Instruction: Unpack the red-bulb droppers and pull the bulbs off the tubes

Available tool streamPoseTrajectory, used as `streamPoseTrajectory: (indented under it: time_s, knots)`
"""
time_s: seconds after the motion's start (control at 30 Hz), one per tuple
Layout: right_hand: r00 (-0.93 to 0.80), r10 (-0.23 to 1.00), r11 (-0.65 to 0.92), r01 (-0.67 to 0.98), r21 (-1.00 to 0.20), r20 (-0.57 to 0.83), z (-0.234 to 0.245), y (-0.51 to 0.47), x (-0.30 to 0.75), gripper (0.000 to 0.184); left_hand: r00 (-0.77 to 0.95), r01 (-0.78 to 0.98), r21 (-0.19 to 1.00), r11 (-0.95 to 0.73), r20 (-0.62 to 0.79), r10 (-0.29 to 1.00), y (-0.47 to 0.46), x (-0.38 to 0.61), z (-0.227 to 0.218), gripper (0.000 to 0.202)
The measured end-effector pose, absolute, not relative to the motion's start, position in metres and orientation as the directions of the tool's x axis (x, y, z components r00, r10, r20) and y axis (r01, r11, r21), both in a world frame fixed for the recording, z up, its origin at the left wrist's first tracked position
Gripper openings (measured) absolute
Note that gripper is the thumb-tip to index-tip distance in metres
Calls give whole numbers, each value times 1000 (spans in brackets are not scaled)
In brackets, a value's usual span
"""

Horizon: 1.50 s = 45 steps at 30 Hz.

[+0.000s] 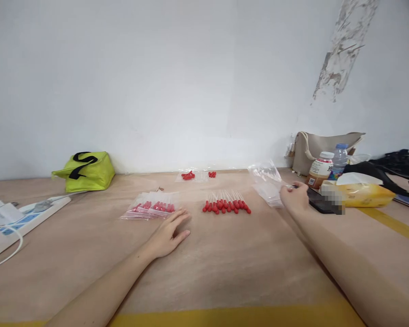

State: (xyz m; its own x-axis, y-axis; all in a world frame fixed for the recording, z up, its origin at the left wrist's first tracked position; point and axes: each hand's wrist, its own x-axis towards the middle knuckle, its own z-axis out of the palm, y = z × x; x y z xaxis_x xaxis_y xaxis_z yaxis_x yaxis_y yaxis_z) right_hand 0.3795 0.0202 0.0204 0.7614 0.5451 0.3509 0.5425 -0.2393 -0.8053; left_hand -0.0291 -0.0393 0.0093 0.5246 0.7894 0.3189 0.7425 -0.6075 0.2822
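Observation:
My left hand lies on the table with its fingers apart and nothing in it. Just beyond its fingertips is an overlapping pile of clear plastic bags with red-tipped pieces inside. In the middle, a row of thin white sticks with red bulb-shaped tips lies loose, tips towards me. To their right, my right hand has its fingers curled together at the edge of a stack of clear plastic bags. What sits between those fingers is partly hidden.
More red pieces in clear bags lie near the wall. At left are a yellow-green bag and a power strip. On the right stand bottles, a tissue pack, a dark flat object and a beige bag.

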Motion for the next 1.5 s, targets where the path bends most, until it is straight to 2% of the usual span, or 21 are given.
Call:
streamPoseTrajectory:
  time_s: [0.03, 0.17, 0.27, 0.3, 0.37, 0.43, 0.5, 0.57, 0.67, 0.87, 1.1, 1.2, 1.3, 1.4, 1.5]
  knots:
    - [794, 512, -391, 556, -734, 328, 16, 22, 392, 42, 524, 754, 280, -595, 291, 801, -38, -29, 8, 45]
    - [814, 485, -524, 563, -638, 319, -2, 21, 411, 44, 519, 776, 295, -557, 202, 830, -37, -28, 6, 44]
    - [745, 446, -525, 666, -529, 495, -4, 17, 399, 40, 522, 775, 297, -558, 199, 830, -36, -29, 6, 45]
    - [684, 451, -479, 727, -492, 573, -2, 15, 391, 36, 524, 774, 296, -560, 197, 829, -36, -29, 6, 45]
    - [499, 522, -291, 866, -406, 691, 4, 13, 370, 29, 526, 775, 292, -560, 194, 828, -36, -29, 7, 45]
    - [197, 658, 36, 956, -292, 727, 11, 11, 343, 25, 524, 779, 286, -558, 190, 830, -37, -29, 8, 46]
    - [-124, 723, 358, 908, -215, 679, 17, 9, 313, 24, 521, 785, 279, -553, 186, 833, -37, -28, 8, 46]
    - [-269, 717, 479, 861, -174, 643, 20, 8, 287, 22, 522, 787, 273, -553, 182, 833, -37, -28, 9, 46]
    - [-367, 716, 529, 840, -119, 594, 22, 9, 261, 22, 528, 786, 264, -559, 184, 829, -37, -29, 8, 46]
    - [-416, 722, 535, 843, -65, 554, 19, 16, 251, 21, 530, 781, 265, -565, 196, 825, -36, -30, 7, 45]
    - [-282, 703, 468, 875, -126, 653, 22, 22, 231, 20, 533, 768, 273, -579, 230, 814, -34, -30, 4, 43]
    - [-303, 687, 488, 866, -109, 661, 17, 18, 218, 19, 544, 762, 248, -598, 257, 799, -37, -28, 5, 42]
    - [-330, 700, 494, 865, -95, 634, 11, 11, 213, 21, 534, 763, 177, -622, 370, 761, -36, -28, 9, 36]
    - [-339, 702, 505, 857, -102, 626, 9, 5, 218, 26, 456, 830, 43, -556, 521, 721, -28, -39, 15, 31]
    - [-373, 679, 538, 839, -83, 632, 8, 3, 229, 28, 444, 869, -69, -490, 545, 711, -14, -57, 18, 32]
